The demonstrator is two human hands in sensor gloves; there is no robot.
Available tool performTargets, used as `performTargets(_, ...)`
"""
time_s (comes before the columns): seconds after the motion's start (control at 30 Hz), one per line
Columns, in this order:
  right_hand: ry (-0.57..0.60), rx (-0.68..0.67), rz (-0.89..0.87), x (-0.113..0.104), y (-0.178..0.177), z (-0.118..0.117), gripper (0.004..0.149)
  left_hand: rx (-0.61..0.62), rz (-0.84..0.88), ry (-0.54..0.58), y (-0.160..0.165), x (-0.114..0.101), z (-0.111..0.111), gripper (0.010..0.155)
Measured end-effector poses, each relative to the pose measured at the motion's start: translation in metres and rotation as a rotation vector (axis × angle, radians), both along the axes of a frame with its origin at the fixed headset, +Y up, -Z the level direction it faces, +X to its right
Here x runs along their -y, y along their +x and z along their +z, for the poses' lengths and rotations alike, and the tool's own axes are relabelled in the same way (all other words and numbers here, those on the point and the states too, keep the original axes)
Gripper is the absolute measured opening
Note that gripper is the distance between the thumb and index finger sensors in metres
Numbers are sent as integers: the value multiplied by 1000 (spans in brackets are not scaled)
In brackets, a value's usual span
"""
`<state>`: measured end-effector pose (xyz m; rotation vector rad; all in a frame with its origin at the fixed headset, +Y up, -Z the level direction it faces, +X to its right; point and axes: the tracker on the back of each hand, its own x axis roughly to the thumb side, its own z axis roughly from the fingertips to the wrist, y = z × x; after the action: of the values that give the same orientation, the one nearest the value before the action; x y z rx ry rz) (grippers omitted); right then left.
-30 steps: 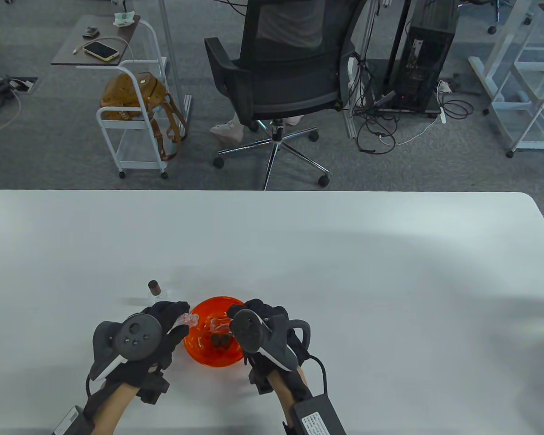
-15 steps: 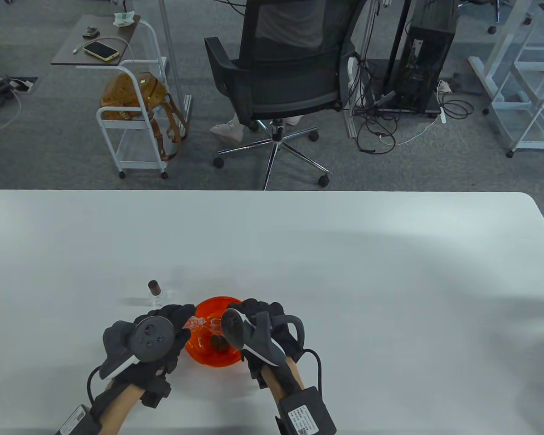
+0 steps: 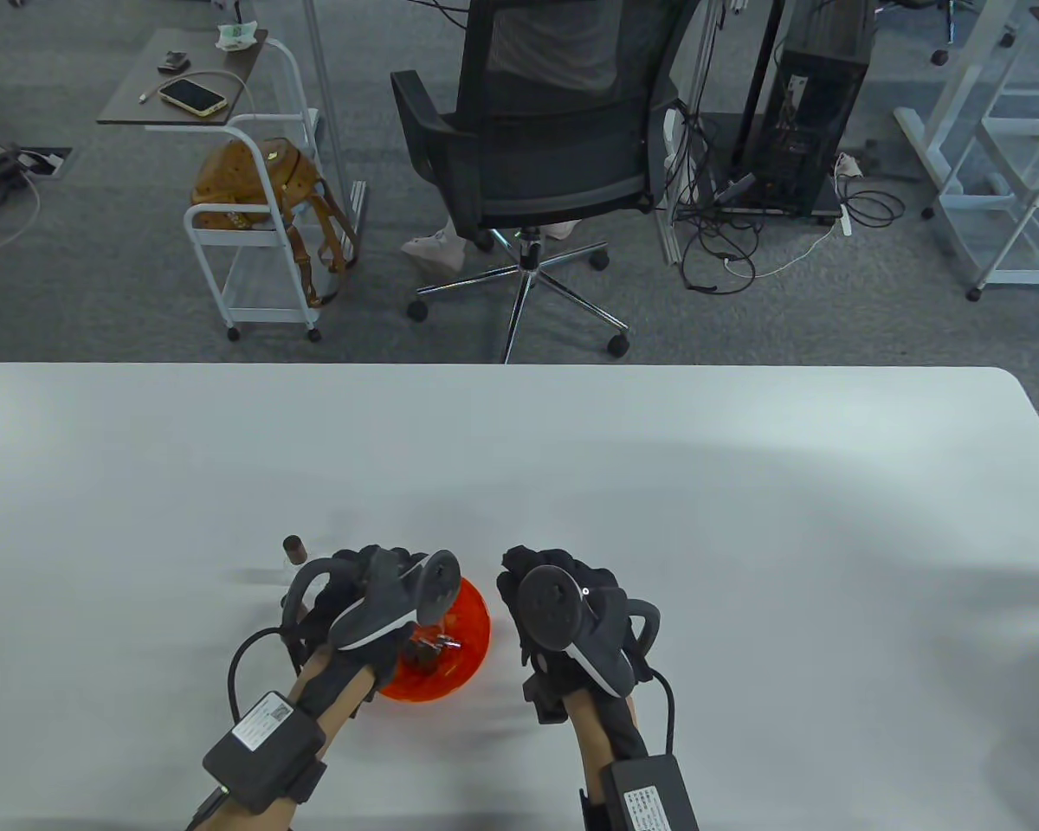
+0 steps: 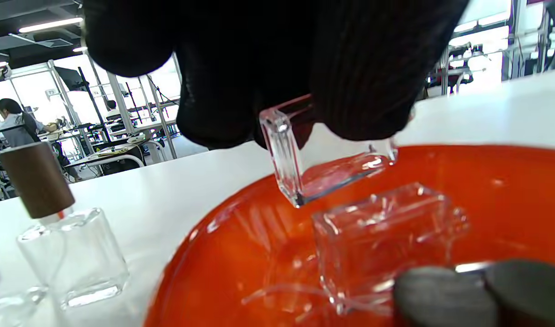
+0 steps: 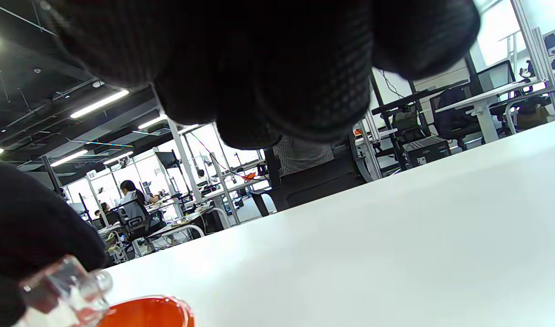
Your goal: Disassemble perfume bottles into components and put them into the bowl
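Observation:
My left hand (image 3: 379, 582) hovers over the orange bowl (image 3: 478, 625) and pinches a clear glass bottle body (image 4: 327, 163) just above it. In the bowl lie another clear bottle body (image 4: 382, 240) and dark round caps (image 4: 445, 297). A whole perfume bottle (image 4: 72, 254) with a brown cap (image 3: 294, 547) stands on the table left of the bowl. My right hand (image 3: 528, 576) sits right of the bowl, fingers (image 5: 277, 91) curled, with nothing visible in them. The right wrist view shows a glass neck (image 5: 63, 284) beside a black glove at its lower left.
The white table (image 3: 745, 519) stretches far to the right and back. Its far edge faces a black office chair (image 3: 537, 130). A second bottle edge (image 4: 4, 299) shows at the bottom-left corner of the left wrist view.
My left hand swung right over the bowl, still holding the bottle body. My right hand left the bottle and moved right, off the bowl. A small metal-tipped piece now lies in the bowl.

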<state>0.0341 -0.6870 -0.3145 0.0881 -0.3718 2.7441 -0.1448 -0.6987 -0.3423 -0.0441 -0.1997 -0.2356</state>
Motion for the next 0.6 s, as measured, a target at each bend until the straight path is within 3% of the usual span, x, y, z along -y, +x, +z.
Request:
performTargets(0.4,-19,-9,-11,0,0,0,46,26,-51,-108,9,21,-5,53)
performTargets(0.5,-23,-12,-8,0,0,0,46,25,-40,-100,7,15,-3,55)
performTargets(0.6,-33,-18,-8,1,-1,1,46,7,62,-60,-6,-11,3,55)
